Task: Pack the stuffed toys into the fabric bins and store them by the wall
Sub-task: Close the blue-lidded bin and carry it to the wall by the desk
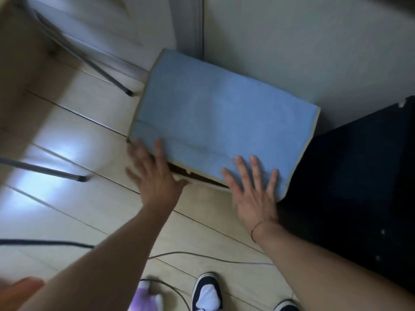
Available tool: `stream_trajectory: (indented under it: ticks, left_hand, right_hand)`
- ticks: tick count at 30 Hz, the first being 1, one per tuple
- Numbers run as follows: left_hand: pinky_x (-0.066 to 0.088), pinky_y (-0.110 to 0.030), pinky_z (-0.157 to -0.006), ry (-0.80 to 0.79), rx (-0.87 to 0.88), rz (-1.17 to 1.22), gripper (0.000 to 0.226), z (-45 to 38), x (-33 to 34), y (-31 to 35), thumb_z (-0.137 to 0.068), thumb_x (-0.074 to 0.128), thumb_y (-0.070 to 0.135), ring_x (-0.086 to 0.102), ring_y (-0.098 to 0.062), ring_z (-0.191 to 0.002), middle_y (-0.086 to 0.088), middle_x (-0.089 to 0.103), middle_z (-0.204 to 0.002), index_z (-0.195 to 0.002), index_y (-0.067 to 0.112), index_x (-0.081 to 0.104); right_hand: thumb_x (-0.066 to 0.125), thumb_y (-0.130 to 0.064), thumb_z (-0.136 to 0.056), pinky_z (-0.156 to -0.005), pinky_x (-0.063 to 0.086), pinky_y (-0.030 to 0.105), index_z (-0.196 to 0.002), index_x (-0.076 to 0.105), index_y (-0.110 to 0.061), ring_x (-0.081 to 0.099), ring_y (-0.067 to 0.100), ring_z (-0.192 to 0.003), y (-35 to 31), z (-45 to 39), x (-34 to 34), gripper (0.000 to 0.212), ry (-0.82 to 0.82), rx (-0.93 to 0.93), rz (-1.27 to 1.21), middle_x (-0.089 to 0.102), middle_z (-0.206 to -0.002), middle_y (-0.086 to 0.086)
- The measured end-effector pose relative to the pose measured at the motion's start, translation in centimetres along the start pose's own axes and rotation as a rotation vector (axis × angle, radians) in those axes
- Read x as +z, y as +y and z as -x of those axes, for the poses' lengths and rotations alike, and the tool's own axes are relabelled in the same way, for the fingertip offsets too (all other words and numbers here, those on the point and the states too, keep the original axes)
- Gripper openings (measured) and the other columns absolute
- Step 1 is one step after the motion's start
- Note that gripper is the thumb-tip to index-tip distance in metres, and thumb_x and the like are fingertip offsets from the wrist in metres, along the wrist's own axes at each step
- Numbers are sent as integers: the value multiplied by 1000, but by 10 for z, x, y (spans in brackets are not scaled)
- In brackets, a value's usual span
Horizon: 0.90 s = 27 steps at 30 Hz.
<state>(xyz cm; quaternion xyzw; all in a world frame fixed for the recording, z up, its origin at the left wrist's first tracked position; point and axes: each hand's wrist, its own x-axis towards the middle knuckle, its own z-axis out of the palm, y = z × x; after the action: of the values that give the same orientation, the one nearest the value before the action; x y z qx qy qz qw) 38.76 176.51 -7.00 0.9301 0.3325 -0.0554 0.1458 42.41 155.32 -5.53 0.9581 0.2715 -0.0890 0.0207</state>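
Observation:
A blue fabric bin (pixel 220 117) with a pale trim sits on the floor against the white wall, its flat blue lid shut. A dark gap shows under the lid's near edge. My left hand (pixel 155 178) is spread flat at the bin's near left corner, fingers straight, blurred by motion. My right hand (pixel 253 189) lies flat with spread fingers on the lid's near right part. No stuffed toy shows inside the bin. A purple and white soft thing (pixel 146 297) lies at the bottom edge by my foot.
A black box (pixel 350 189) stands tight against the bin's right side. Metal chair legs (pixel 94 63) stand to the left on the pale wood floor. Cables (pixel 202 257) run across the floor near my shoes (pixel 207 292). An orange blur (pixel 18 290) is at bottom left.

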Motion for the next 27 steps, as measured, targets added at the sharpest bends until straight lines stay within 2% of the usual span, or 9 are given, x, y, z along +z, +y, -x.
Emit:
stream_trajectory:
  ticks: [2,4,6,8,10,12,19,24,27]
  left_hand:
    - [15,-67,-112,6,-262,165,137,15,-9,-8,-60,85,50,-11,-38,-148,-17,-18,-160,-152,21,-12]
    - [26,-58,-113,27,-242,335,120,23,-19,-8,-68,84,28,9,-37,-146,-14,0,-160,-152,18,-1]
    - [42,-45,-102,34,-241,651,94,21,-28,2,-73,73,12,41,-34,-128,-9,27,-146,-147,21,16]
    - [52,-45,-90,37,-438,931,71,12,-38,20,-72,68,24,57,-28,-102,-5,41,-128,-131,29,30]
    - [53,-49,-89,54,-687,1046,68,2,-44,37,-69,71,40,57,-26,-99,-2,40,-125,-125,29,35]
    - [54,-49,-90,6,-861,1106,75,-3,-47,49,-67,77,47,57,-27,-99,-1,37,-128,-127,23,39]
    - [57,-36,-73,33,-933,1399,14,0,-50,59,-82,73,14,61,-15,-69,-2,65,-90,-80,17,60]
    - [55,-38,-89,-29,-862,1883,35,22,-31,30,-92,52,-2,68,-20,-103,-4,69,-117,-124,12,59]
    - [54,-40,-94,-91,-840,1953,30,32,-2,13,-98,47,4,65,-18,-110,-4,63,-129,-123,17,58]
  right_hand:
    - [43,-12,-72,-108,24,67,-132,45,-30,33,38,-134,-13,22,-8,63,135,125,-166,38,-142,7]
    - [49,-23,-72,-99,41,50,-114,59,-27,47,30,-116,-33,43,-24,44,150,365,-436,53,-120,3]
    - [54,-48,-83,-82,46,37,-92,61,-25,56,25,-101,-49,44,-40,26,146,835,-847,61,-97,-4]
    - [56,-60,-86,-77,49,36,-81,56,-23,60,24,-89,-48,27,-49,37,83,1342,-1332,61,-85,-3]
    - [57,-63,-84,-81,53,47,-93,57,-20,61,25,-90,-33,9,-49,43,39,1633,-1650,59,-92,0]
    - [63,-62,-81,-85,53,56,-126,50,-18,63,28,-103,-20,-6,-46,64,85,1795,-1864,54,-120,3]
    - [53,-30,-99,-85,53,60,-146,32,-15,43,41,-129,-7,-8,-33,54,304,1828,-1924,34,-149,14]
    - [49,-21,-101,-99,43,58,-147,33,-20,53,34,-121,-27,18,-19,48,415,1821,-2107,45,-146,12]
    - [48,-28,-101,-99,40,55,-140,42,-21,46,31,-132,-31,19,0,39,358,1836,-2114,45,-146,10]
